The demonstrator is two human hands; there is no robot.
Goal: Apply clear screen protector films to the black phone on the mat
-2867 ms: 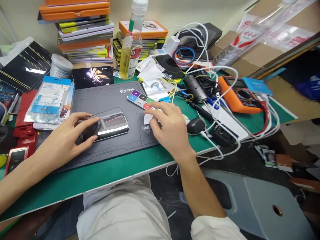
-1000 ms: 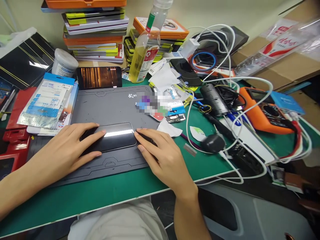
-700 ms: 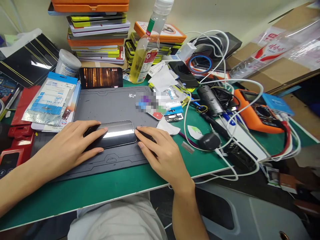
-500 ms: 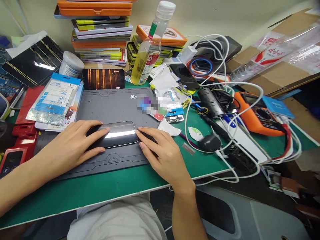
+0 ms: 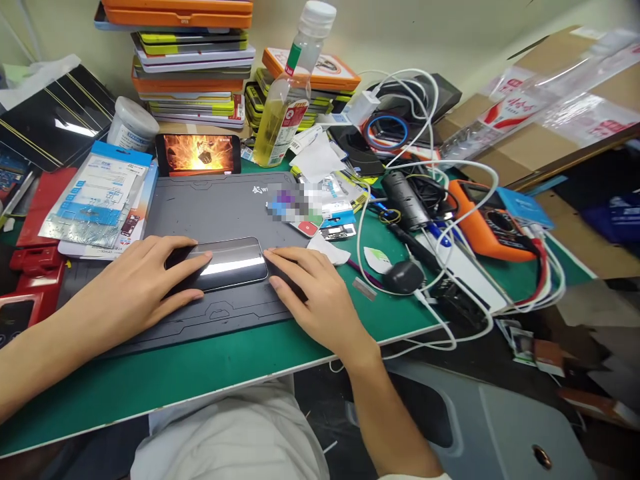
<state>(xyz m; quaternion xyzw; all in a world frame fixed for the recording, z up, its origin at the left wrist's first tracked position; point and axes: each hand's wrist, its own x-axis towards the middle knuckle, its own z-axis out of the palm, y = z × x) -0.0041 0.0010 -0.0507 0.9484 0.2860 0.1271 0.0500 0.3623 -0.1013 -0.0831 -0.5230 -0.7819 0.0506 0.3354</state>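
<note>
A dark smartphone (image 5: 235, 263) lies face up on the grey work mat (image 5: 200, 200), a bright reflection across its glass. My left hand (image 5: 137, 280) is closed round the phone's left end: the thumb is at the near edge, one finger lies on the glass and the others reach the far edge. At the right end, my right hand (image 5: 317, 293) has its thumb and fingertips against the phone's two corners. The space beneath that palm is dark, and I cannot make out whether anything lies there.
A second phone (image 5: 199, 155) playing a video leans behind the mat. Around it are stacked cases (image 5: 193, 83), a bottle of yellow liquid (image 5: 285, 120) and plastic packets (image 5: 100, 193). To the right are tangled white cables (image 5: 493, 180), an orange multimeter (image 5: 493, 220) and a cardboard box (image 5: 540, 120).
The whole view has shifted slightly, so things sit further left. My hands keep their places on the phone. The video picture on the second phone has brightened to a fiery scene.
</note>
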